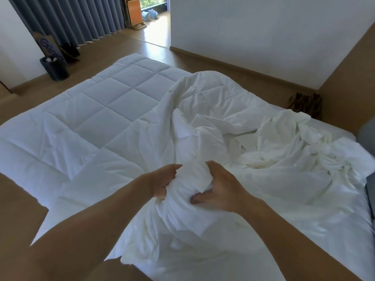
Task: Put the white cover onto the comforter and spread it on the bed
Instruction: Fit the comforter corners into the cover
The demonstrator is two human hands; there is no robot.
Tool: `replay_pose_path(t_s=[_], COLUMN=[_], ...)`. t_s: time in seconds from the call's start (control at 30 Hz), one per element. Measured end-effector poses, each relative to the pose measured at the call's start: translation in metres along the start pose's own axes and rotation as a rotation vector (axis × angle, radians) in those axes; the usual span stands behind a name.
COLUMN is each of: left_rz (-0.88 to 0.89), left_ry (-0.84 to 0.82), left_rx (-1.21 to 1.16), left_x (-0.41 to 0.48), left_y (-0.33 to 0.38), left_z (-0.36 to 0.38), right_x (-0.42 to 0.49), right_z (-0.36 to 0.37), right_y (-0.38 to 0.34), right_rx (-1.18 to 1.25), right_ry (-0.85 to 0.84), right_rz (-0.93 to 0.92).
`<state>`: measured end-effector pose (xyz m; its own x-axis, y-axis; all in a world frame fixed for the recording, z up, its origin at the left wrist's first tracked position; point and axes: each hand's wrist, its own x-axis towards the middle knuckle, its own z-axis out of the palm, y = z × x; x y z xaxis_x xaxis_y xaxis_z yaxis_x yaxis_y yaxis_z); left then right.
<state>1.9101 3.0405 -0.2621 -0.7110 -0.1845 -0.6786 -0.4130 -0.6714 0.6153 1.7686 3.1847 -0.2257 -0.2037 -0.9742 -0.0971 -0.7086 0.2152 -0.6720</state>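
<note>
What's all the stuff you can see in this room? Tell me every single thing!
comforter: one, white, quilted, lying flat on the left part of the bed.
cover: one, white, crumpled over the middle and right, one bunch lifted at the front.
bed: one, white, under both.
curtains: one set, grey, back left.
bin: one, dark, on the floor by the left wall.
floor: brown wood, around the bed.
wall: white, back right.
blue things: two, by the far window; too small to name.
dark brown thing: one, by the right wall; unclear.
left hand: one, grips the cover bunch.
right hand: one, grips the same bunch.
</note>
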Motion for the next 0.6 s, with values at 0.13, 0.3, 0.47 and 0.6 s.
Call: replay_pose_path(t_s=[0.13, 0.3, 0.47, 0.6], left_rz=[-0.019, 0.187, 0.354, 0.096], left_ry=[0.063, 0.232, 0.442, 0.554], left_rx=[-0.045, 0.138, 0.301, 0.631], left_x=[-0.007, -0.015, -0.023, -0.028], left_y=[-0.009, 0.002, 0.01, -0.017], left_z=[0.002, 0.003, -0.005, -0.025], right_x=[0.006, 0.019, 0.026, 0.018], right_z=[0.017, -0.003, -0.033, -0.039], right_y=[0.004, 0.01, 0.003, 0.012], right_rx=[0.036, 0.164, 0.048, 0.167], right_ry=[-0.039, -0.056, 0.091, 0.096], right_rz=[0.003, -0.109, -0.336, -0.39])
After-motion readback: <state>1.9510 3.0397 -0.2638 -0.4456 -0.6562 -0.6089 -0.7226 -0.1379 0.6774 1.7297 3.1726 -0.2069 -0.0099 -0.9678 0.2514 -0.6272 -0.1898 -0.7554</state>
